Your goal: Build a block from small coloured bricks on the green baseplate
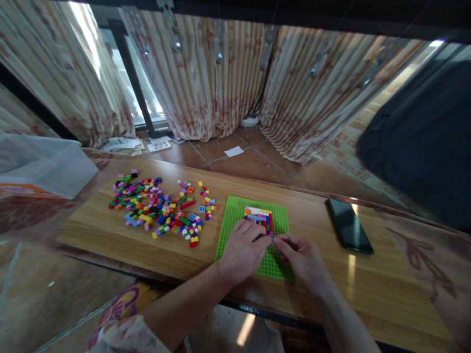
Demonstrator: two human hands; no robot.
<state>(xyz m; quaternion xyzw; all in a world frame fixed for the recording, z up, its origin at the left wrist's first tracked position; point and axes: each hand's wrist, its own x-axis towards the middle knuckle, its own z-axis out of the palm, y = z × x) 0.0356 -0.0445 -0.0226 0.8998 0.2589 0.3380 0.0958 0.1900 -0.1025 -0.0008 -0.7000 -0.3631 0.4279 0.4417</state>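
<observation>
A green studded baseplate [235,215] lies on the wooden table [110,235]. A small block of many-coloured bricks [258,216] is built on its far middle. My left hand [243,252] rests on the plate just below that block, fingers curled, fingertips at its near edge. My right hand [301,257] is beside it on the right, thumb and forefinger pinched together at the block's near right corner on a tiny piece I cannot make out. A spread of several loose coloured bricks [158,208] lies to the left of the plate.
A black phone [349,225] lies face up on the table to the right of the plate. A clear plastic bag [40,164] sits at the far left. Striped curtains [206,68] hang behind over a tiled floor. A dark bulky shape [423,132] fills the right.
</observation>
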